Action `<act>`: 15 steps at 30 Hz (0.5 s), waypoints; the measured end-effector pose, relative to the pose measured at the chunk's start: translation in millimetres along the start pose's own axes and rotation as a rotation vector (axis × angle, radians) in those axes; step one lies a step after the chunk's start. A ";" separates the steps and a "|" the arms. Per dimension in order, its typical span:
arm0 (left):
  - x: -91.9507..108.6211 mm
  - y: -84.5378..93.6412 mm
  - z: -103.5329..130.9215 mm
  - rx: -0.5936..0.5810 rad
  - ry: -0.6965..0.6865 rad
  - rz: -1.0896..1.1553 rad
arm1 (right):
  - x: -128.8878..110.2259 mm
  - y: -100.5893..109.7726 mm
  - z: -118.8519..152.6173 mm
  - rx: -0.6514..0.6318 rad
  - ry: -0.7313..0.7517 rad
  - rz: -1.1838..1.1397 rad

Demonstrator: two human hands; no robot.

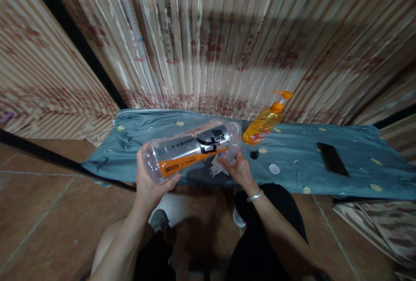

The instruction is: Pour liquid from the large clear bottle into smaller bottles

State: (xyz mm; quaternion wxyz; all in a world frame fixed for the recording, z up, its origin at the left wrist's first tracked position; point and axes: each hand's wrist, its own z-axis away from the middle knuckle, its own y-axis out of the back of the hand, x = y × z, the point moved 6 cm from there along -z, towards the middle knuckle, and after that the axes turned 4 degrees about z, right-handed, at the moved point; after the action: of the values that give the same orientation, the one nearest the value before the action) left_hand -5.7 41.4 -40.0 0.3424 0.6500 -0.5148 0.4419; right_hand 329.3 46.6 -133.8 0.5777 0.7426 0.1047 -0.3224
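My left hand (152,188) is wrapped around the base of a large clear plastic bottle (182,153) with a silver and orange label. The bottle lies tilted in the air above the cloth, its neck pointing right and slightly up. Just below that neck, my right hand (238,169) has its fingers closed on a small clear plastic container (231,153); its exact kind is hard to make out. A crumpled white tissue-like piece (219,165) shows beside the right fingertips. To the right stands an orange pump bottle (262,123) with yellow-orange liquid.
A teal patterned cloth (201,118) covers the narrow table. On it are a small black object (254,154), a white round disc (274,168) and a dark phone (333,159). Behind hangs a striped curtain (208,34). A dark metal pole (74,40) slants at left.
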 end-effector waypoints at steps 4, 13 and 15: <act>0.0 0.0 -0.3 -0.006 0.009 0.001 | -1.1 1.0 0.5 -0.002 0.006 -0.014; 9.0 -1.8 -1.0 0.010 -0.002 -0.014 | 1.2 -1.7 0.2 -0.006 -0.013 -0.010; 9.2 -1.5 -0.9 0.009 -0.002 -0.018 | 1.8 -2.6 0.3 0.006 -0.015 -0.010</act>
State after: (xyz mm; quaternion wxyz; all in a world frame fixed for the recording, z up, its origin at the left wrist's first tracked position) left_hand -3.7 39.2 -31.1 0.3429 0.6564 -0.5073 0.4406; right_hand 329.3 46.7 -137.0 0.5746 0.7413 0.1029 -0.3311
